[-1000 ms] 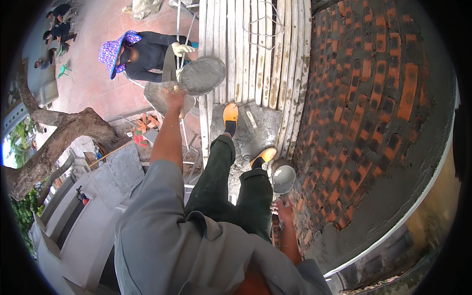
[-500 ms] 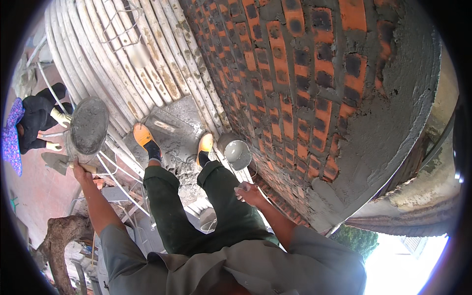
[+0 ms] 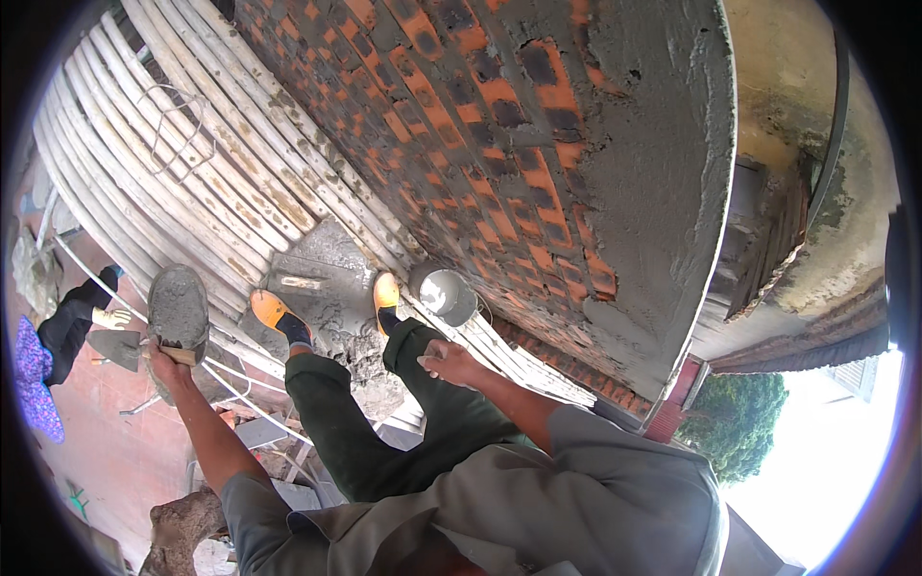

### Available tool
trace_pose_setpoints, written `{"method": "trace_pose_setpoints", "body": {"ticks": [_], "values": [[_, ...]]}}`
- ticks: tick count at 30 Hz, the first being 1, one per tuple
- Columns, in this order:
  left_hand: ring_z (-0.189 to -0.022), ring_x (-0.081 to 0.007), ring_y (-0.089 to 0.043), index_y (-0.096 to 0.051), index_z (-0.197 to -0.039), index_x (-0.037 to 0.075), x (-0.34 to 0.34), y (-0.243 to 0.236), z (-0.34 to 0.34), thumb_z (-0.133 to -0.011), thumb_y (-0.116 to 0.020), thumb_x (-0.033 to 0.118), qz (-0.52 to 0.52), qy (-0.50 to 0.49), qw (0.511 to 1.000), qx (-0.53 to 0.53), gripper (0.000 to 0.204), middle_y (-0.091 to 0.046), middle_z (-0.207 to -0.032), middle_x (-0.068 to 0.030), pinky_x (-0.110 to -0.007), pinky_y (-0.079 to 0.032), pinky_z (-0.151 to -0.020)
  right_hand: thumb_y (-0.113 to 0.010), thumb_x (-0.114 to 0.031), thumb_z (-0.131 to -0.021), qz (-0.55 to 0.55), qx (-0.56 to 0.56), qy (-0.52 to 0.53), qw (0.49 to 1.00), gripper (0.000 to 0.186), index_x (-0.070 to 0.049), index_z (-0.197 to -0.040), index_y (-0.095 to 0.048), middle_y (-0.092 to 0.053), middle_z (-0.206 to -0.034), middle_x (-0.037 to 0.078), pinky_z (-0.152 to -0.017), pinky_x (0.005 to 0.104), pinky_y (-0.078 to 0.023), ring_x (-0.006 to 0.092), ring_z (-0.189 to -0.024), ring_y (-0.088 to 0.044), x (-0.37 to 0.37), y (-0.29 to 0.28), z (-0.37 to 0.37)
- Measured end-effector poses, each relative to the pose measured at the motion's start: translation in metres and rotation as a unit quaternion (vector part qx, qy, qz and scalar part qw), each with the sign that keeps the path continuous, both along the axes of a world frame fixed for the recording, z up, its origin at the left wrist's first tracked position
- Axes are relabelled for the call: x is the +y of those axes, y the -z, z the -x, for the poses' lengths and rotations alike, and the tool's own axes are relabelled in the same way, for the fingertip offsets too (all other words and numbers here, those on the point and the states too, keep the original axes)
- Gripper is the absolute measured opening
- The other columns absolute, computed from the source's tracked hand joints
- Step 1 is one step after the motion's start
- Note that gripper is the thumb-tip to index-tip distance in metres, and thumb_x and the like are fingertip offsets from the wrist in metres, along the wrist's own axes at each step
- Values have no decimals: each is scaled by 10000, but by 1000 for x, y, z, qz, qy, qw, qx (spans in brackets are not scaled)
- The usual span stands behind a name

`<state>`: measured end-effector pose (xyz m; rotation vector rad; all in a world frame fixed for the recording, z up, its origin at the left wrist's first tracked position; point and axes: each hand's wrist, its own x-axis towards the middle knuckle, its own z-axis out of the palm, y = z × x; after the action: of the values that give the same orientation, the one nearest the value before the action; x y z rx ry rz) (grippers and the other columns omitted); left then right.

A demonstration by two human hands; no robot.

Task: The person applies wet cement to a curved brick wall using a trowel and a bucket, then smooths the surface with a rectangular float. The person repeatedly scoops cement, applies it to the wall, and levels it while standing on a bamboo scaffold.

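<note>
My left hand [image 3: 165, 369] is closed on a trowel's wooden handle [image 3: 181, 354], with the steel blade [image 3: 118, 348] pointing left. An oval pan of grey mortar [image 3: 180, 305] is held up right beside it; whether my fingers also grip its rim is unclear. My right hand [image 3: 444, 361] is curled in front of my right thigh, its contents, if any, hard to make out. Past my right foot stands a bucket [image 3: 449, 300] against a brick wall [image 3: 461, 154], partly covered in grey render. Between my shoes lies a mortar-covered board [image 3: 322, 259].
The platform is of long white poles [image 3: 125, 144], with a bent wire frame [image 3: 178, 139] on it. Metal bars run along its left edge. A co-worker in a purple hat [image 3: 38, 379] reaches a gloved hand [image 3: 108, 318] near the pan. A tree trunk [image 3: 178, 533] is at lower left.
My view has swung toward the wall. The co-worker's glove has come away from the pan, which stays by my left hand. My right hand has risen from beside the wall to my thigh.
</note>
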<state>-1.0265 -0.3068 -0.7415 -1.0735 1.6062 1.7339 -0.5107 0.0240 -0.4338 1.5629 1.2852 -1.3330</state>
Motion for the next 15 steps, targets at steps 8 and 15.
{"method": "trace_pose_setpoints", "body": {"ticks": [8, 15], "values": [[-923, -222, -614, -607, -1174, -12, 82, -216, -108, -966, -666, 207, 22, 110, 992, 55, 309, -605, -1003, -79, -379, -530, -812, -700, -373, -938, -184, 133, -134, 965, 481, -46, -1286, -648, -743, -1131, 187, -970, 420, -554, 351, -1091, -711, 17, -55, 85], [-712, -169, -605, -589, -1054, 34, 164, -473, -199, -920, -661, 170, -94, 288, 952, 54, 205, -638, -871, -81, -317, -505, -659, -717, -377, -907, -133, 249, -217, 934, 602, -89, -1417, -576, -563, -1430, 239, -1150, 479, -419, 409, -1353, -529, -1, -72, 182]]}}
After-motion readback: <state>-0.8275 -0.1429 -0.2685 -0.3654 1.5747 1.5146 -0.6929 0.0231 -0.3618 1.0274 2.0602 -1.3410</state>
